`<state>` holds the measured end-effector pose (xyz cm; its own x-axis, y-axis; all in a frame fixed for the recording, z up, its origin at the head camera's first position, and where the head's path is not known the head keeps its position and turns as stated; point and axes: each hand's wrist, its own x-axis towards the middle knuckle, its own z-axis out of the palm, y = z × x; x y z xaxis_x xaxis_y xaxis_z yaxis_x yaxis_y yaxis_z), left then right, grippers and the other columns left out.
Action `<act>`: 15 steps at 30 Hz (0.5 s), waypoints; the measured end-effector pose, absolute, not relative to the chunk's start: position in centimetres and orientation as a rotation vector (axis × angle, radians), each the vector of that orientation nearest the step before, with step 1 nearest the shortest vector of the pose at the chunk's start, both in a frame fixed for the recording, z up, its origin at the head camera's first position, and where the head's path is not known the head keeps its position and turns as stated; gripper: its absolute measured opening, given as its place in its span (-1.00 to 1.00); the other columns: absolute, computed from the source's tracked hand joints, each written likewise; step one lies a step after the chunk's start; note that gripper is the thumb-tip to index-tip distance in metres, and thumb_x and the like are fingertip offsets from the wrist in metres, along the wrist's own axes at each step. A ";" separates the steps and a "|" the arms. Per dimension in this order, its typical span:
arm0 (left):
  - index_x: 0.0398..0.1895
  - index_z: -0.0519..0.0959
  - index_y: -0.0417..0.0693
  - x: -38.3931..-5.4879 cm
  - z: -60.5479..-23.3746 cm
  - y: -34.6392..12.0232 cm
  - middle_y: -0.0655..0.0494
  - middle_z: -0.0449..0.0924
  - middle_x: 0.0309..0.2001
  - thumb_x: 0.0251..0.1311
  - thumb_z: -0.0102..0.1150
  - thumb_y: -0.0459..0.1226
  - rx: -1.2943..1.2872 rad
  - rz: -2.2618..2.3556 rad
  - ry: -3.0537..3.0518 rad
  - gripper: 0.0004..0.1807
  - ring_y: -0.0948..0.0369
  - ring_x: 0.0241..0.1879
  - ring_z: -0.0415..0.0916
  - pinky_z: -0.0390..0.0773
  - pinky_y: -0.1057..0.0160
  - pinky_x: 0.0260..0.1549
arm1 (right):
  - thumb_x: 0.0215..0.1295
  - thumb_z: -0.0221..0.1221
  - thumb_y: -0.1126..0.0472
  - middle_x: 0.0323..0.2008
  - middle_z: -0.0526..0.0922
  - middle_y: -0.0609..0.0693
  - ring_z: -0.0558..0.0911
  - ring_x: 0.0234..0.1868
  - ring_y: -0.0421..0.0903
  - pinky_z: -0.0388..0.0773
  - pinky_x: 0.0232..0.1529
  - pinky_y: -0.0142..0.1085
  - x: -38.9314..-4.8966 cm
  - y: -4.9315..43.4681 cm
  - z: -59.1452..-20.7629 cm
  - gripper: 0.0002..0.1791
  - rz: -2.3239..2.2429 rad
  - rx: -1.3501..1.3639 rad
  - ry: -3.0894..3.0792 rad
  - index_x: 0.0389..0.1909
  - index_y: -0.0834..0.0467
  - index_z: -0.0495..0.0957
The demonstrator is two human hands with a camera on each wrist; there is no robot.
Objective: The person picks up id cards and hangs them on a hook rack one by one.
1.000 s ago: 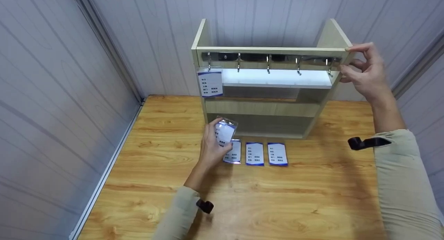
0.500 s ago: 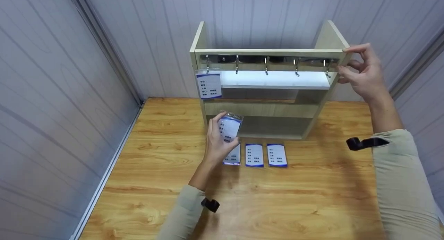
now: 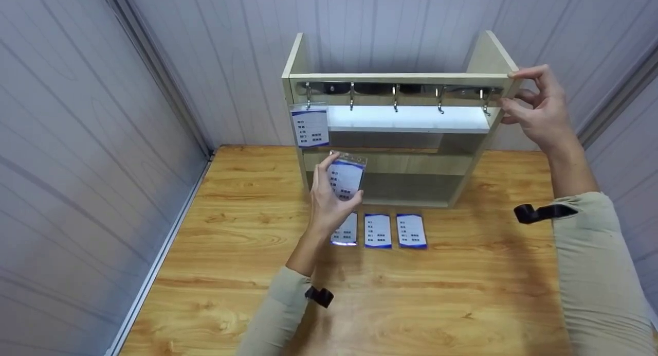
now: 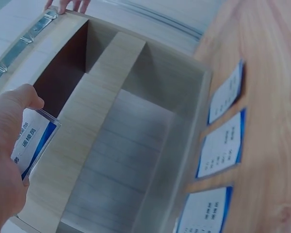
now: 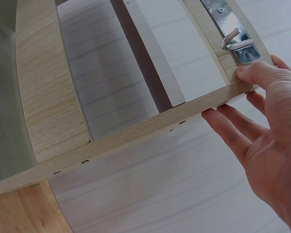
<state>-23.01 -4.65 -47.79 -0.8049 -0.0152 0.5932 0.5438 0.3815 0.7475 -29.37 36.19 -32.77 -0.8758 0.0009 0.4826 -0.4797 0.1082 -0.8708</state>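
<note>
My left hand (image 3: 327, 201) pinches a badge holder (image 3: 348, 177) by its sides, a clear sleeve with a white and blue card, in front of the shelf's lower part. Its slotted top edge points up. With my right hand (image 3: 540, 106) I grip the upper right corner of the wooden shelf unit (image 3: 386, 163); in the right wrist view the thumb (image 5: 262, 73) lies by the end hook (image 5: 237, 43). A metal hook rail (image 3: 372, 88) runs along the top board. Another badge holder (image 3: 310, 127) hangs from the leftmost hook.
Three more badge holders lie in a row on the wooden table before the shelf: a left one (image 3: 345, 232) partly behind my left hand, a middle one (image 3: 378, 231) and a right one (image 3: 411, 231). Panelled walls (image 3: 247, 52) stand behind and at both sides.
My left hand has lifted the badge holder up and slightly to the right, from near the table row to before the shelf's middle. The right hand keeps its grip on the corner.
</note>
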 end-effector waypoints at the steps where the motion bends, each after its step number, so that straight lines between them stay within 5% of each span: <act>1: 0.58 0.28 -0.09 -23.1 -47.6 -4.6 -0.29 0.48 0.46 0.07 0.64 -0.36 -0.455 -1.432 -2.122 0.01 -0.20 0.44 0.55 0.63 -0.25 0.45 | 0.45 0.27 0.57 0.44 0.53 -0.06 0.79 0.16 -0.24 0.81 -0.33 -0.43 -29.4 36.2 -32.8 -0.51 1.828 0.472 -2.024 0.31 0.16 0.56; 15: 0.58 0.27 -0.14 -23.9 -45.1 -4.1 -0.30 0.46 0.51 0.05 0.65 -0.37 -0.500 -1.424 -2.032 0.02 -0.21 0.48 0.53 0.56 -0.22 0.55 | 0.45 0.29 0.55 0.46 0.53 -0.05 0.79 0.18 -0.25 0.82 -0.32 -0.42 -29.4 36.0 -32.8 -0.52 1.823 0.456 -2.032 0.30 0.15 0.57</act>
<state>-23.87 -4.12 -45.09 -0.7487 -0.0339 0.6621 0.6107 0.3533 0.7087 -29.37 35.97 -32.78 -0.8786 0.0069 0.4775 -0.4740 0.1098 -0.8737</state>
